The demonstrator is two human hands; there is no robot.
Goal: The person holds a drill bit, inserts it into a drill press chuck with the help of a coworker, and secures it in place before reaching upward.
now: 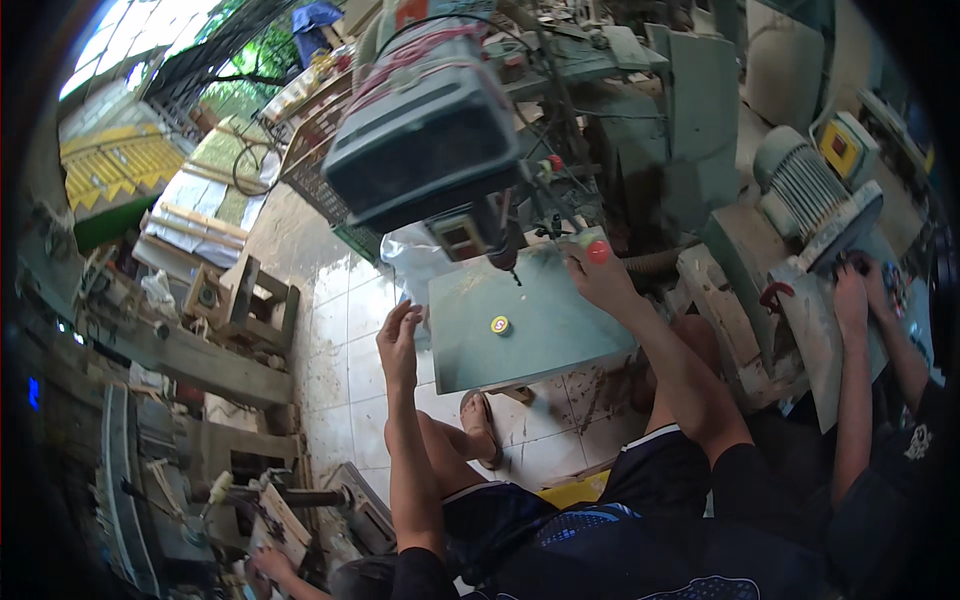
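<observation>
Ahead of me stands a drill press, its thin bit pointing down above a flat grey-green board. A small round yellow disc lies on the board, a little left of the bit. My right hand is closed by the red ball knob, apparently around the drill press handle; its fingertips are partly hidden. Left of the board, my left hand is raised with fingers bent together. Anything in that pinch is too small to make out.
On the right a co-worker's hands work beside a machine with a grey motor. Another person's hand shows at lower left, near wooden machinery. A plastic crate stands behind the press. White tiles cover the floor.
</observation>
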